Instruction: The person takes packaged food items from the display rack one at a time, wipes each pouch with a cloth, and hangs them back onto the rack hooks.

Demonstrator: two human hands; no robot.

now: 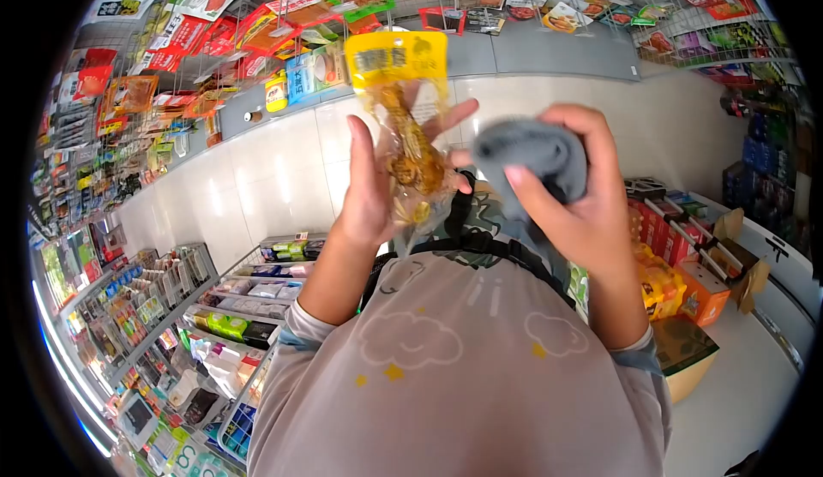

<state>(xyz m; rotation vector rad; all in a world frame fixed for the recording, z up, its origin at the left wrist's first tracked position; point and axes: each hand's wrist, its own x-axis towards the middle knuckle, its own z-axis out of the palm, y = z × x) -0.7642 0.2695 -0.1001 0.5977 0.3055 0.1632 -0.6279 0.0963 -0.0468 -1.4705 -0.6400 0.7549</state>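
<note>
A clear packet with a yellow top and a brown drumstick-like food inside [411, 147] stands out in front of my left hand [373, 168]. That hand is behind the packet, its thumb raised and its fingers spread, with the packet resting against the palm and fingers. To the right, my right hand [583, 194] is closed round a bunched grey cloth [531, 156], the thumb pressed on its front. The cloth is slightly blurred and lies close to the left hand's fingertips.
Racks of hanging snack packets [231, 36] curve across the top and left. A lower shelf unit [249, 297] stands at the left of my body. Orange boxes [703, 293] and a brown carton [681, 353] are at the right. Pale floor tiles [274, 168] lie beyond my hands.
</note>
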